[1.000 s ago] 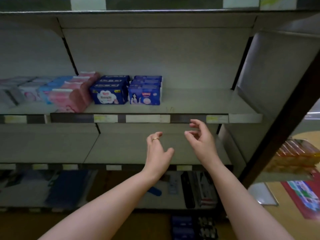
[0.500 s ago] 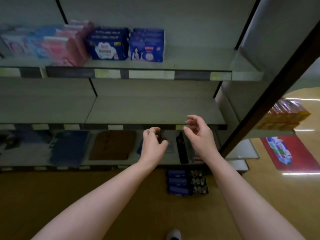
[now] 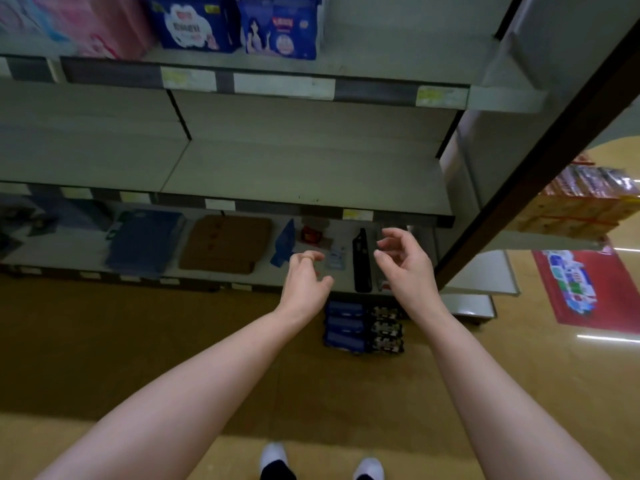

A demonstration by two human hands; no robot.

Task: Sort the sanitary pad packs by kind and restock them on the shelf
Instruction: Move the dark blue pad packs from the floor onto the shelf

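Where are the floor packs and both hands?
floor packs (image 3: 344, 323): head view, top of the middle blue pack.
left hand (image 3: 304, 285): head view, its back.
right hand (image 3: 407, 273): head view, its middle.

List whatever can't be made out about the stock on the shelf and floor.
All in the head view.
1. The pink packs: cut off by the top and left edges, number unknown.
2. The blue packs on the upper shelf: tops cut off by the frame, print blurred.
3. The dark packs on the floor: dim and small, kind unreadable.
4. The labels on the shelf edges: blurred, unreadable.
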